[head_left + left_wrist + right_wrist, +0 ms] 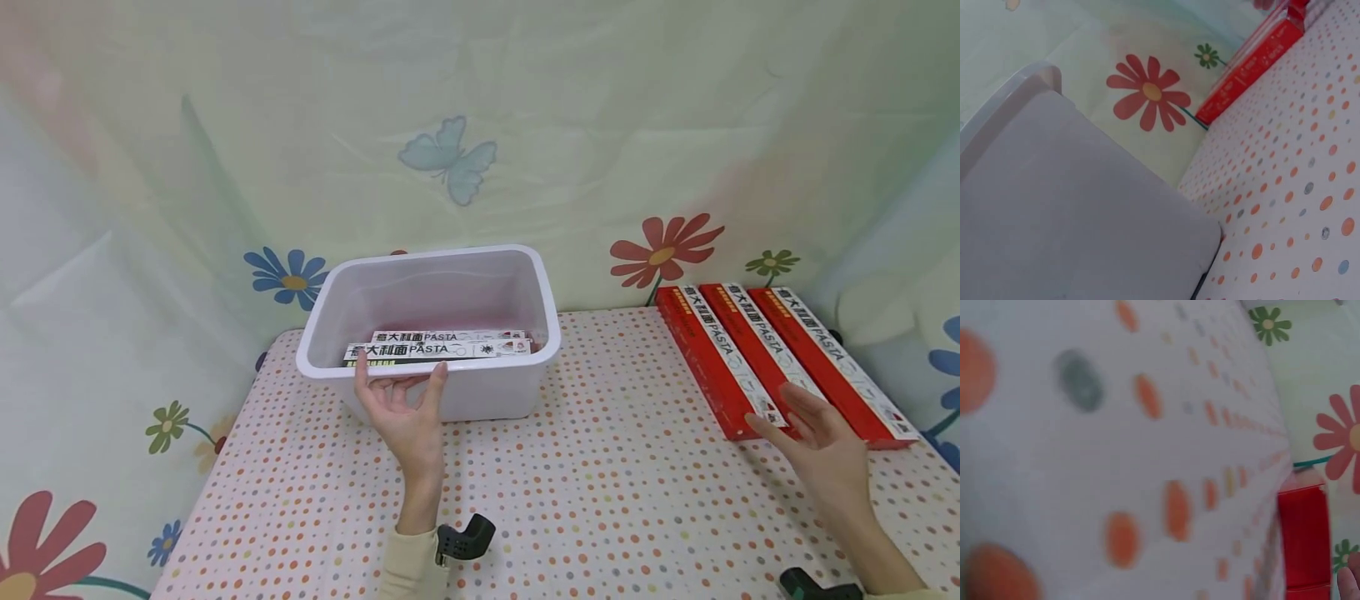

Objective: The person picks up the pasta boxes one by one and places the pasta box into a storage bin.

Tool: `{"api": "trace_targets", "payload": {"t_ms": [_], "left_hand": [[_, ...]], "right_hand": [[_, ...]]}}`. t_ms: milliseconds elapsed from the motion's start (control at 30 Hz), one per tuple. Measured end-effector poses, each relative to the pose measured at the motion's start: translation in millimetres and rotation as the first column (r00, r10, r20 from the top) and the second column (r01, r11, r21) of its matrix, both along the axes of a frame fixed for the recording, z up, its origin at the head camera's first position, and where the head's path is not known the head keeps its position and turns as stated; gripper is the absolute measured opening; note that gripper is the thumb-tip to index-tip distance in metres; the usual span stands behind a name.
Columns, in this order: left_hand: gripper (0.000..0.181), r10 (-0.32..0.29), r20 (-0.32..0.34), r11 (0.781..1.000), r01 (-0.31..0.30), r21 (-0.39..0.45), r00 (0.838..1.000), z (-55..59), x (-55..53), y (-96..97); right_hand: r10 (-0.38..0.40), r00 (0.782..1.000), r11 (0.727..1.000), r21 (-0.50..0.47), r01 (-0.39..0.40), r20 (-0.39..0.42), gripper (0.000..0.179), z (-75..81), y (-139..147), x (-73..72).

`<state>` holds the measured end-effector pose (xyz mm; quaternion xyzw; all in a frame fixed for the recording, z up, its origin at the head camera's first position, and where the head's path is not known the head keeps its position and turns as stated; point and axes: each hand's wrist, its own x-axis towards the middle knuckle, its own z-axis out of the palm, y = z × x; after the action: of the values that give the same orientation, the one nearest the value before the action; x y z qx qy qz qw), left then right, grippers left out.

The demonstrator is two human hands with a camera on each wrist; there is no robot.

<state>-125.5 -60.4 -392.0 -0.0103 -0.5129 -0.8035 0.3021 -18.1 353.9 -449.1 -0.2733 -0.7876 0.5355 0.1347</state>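
Note:
My left hand [408, 425] holds the near rim of a white plastic bin [480, 392], thumb and a fingertip showing over the edge. Inside lie pasta boxes [472, 348], two of their white lettered faces visible above the rim. On the right side of the table, three red pasta boxes [705, 358] lie side by side, slanting towards me. My right hand [828, 450] is over the near ends of the left and middle ones, thumb and fingers apart. Its fingertips [1349, 584] show near a red box end [1305, 544] in the right wrist view.
A dotted cloth covers the table [600, 483]. Behind it hangs a pale curtain [562, 108] with printed flowers and a butterfly, close behind the bin and boxes. Each wrist wears a black camera mount [467, 537].

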Motion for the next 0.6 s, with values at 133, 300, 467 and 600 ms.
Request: {"api": "trace_targets", "payload": {"t_ms": [133,300,467,600], "left_hand": [[0.109,0.007,0.001,1.000,-0.007,-0.008,1.000,-0.9,0.0,-0.5],[0.108,0.013,-0.010,1.000,-0.013,-0.021,1.000,-1.2,0.5,-2.4],[0.108,-0.003,-0.024,1.000,0.002,-0.012,1.000,0.2,1.3,-2.4],[0.109,-0.016,-0.029,1.000,0.016,-0.001,0.999,0.4,1.2,-1.5]], "right_hand": [[0.010,1.000,0.999,0.031,-0.010,-0.006,0.073,-10.0,-1.9,-2.1],[0.004,1.000,0.994,0.109,-0.005,0.014,0.078,-10.1,-6.0,-6.7],[0.040,0.999,0.986,0.163,-0.041,0.008,0.082,-6.7,-6.0,-8.7],[0.073,0.997,0.972,0.221,-0.075,0.018,0.084,-5.6,-3.3,-8.6]]}}
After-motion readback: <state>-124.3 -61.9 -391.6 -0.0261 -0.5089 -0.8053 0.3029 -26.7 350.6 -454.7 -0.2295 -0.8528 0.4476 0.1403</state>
